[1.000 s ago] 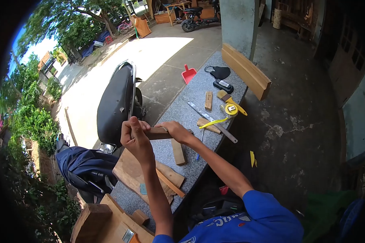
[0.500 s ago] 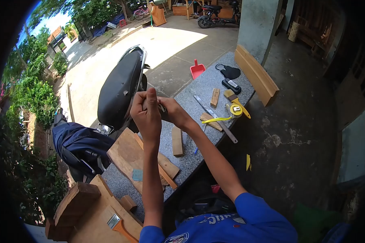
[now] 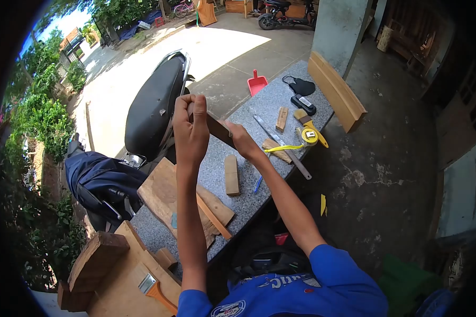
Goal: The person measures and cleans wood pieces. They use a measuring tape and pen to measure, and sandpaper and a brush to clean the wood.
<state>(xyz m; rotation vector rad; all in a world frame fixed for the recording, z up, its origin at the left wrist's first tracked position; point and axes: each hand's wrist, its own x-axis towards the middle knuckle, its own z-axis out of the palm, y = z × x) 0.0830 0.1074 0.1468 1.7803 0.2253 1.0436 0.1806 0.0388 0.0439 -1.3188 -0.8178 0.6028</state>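
Observation:
My left hand is closed with the thumb up, around one end of a dark, flat strip. The strip slants down to the right, and my right hand is closed on its other end. What the strip is made of is hard to tell. Both hands are raised over the speckled stone table. Below them on the table stands a small wooden block. To the right lie a metal ruler, a yellow tape measure and a small wood piece.
A motorbike seat is beyond the table's left side. A long wooden board leans at the right edge, near a pillar. At the lower left are wooden boards and an orange-handled brush.
My hands have moved apart, the right one down and to the right. The dark strip now shows between them. The view has shifted slightly.

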